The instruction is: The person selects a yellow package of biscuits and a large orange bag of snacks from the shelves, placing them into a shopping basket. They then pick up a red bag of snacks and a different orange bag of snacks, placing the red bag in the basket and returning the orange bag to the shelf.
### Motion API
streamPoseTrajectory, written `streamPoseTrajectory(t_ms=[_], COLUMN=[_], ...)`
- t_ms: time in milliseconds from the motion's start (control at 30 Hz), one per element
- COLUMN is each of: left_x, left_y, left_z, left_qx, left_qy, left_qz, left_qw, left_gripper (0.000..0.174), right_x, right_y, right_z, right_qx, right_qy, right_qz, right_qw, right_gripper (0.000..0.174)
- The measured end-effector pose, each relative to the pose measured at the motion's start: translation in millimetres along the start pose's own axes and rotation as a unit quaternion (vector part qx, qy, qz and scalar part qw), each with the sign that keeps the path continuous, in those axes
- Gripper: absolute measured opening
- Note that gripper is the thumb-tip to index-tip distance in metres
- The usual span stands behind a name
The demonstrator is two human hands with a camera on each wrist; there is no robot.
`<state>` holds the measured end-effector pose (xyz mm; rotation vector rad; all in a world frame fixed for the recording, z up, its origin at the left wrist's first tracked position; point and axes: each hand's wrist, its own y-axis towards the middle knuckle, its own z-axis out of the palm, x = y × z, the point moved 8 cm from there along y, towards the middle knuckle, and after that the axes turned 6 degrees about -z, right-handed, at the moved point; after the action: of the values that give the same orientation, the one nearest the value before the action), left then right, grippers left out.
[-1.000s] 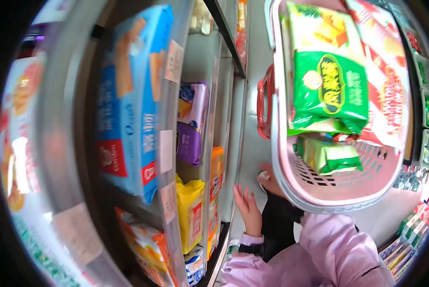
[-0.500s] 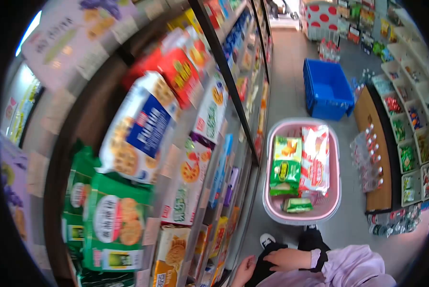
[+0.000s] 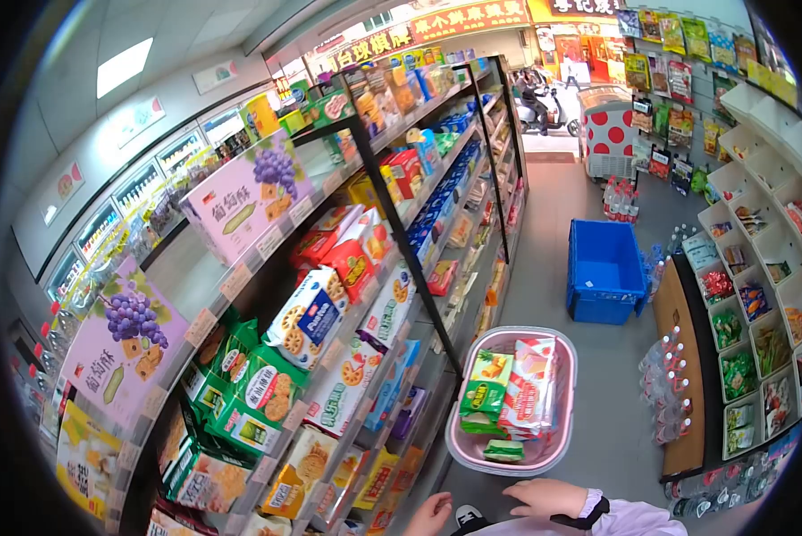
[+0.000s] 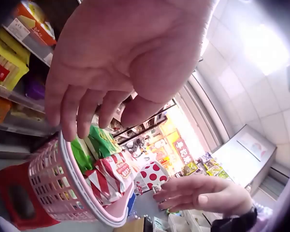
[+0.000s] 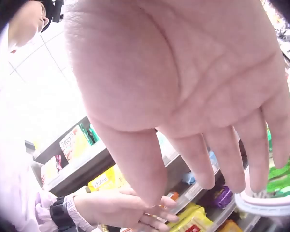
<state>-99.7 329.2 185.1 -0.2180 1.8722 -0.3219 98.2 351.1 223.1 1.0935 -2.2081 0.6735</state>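
Boxes printed with grapes [image 3: 247, 192] topped a shelf rack [image 3: 392, 201] at the left of a shop aisle, with biscuit packs [image 3: 267, 393] filling the tiers below. Toward the near end of the rack, a shopper's left hand [image 3: 430, 514] hung empty, its fingers loosely bent and slightly parted, touching no goods.

Next along, a pink basket [image 3: 557, 438] stood in the aisle beside the rack. Inside, a green pack [image 3: 483, 397] lay next to a red-and-white pack [image 3: 528, 402], and a small green pack [image 3: 504, 450] lay at the near end. At least those three appeared to have been gathered, and neither hand carried another; whether anything remained to be added could not be told.

The shopper's right hand [image 3: 548, 497] reached out near the basket's close end, palm down, fingers extended and slightly spread. It held nothing, and no contact with the rim could be seen.

Farther right, a blue crate [image 3: 602, 259] sat on the floor beyond the basket, bottled drinks [image 3: 664, 384] stood by a wooden panel [image 3: 687, 357], and small packets filled white bins [image 3: 776, 268] along the aisle's edge.
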Motion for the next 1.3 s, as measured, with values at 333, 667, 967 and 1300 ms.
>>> streamPoseTrajectory(t_ms=[333, 667, 967, 1300], left_x=[-43.7, -150.3, -178.1, -159.3], left_y=[23.8, 44.0, 114.2, 268.9], left_z=[200.5, 308.9, 366.2, 393.3], left_qx=[0.192, 0.254, 0.298, 0.238], left_qy=[0.031, 0.181, 0.147, 0.066], left_qz=[-0.014, 0.121, 0.074, -0.004], left_qw=[0.981, 0.943, 0.94, 0.969], left_gripper=[0.038, 0.035, 0.033, 0.034], right_x=[-97.9, -140.2, -192.1, -333.4], right_y=[-200.6, -331.3, -365.3, -308.4], right_z=[-41.8, -58.5, -84.6, -176.1], right_qx=[-0.072, -0.242, -0.239, -0.158], right_qy=[0.058, 0.109, 0.144, 0.11], right_qz=[0.108, 0.166, 0.249, 0.226], right_qw=[0.99, 0.95, 0.927, 0.955], right_gripper=[0.051, 0.049, 0.05, 0.049])
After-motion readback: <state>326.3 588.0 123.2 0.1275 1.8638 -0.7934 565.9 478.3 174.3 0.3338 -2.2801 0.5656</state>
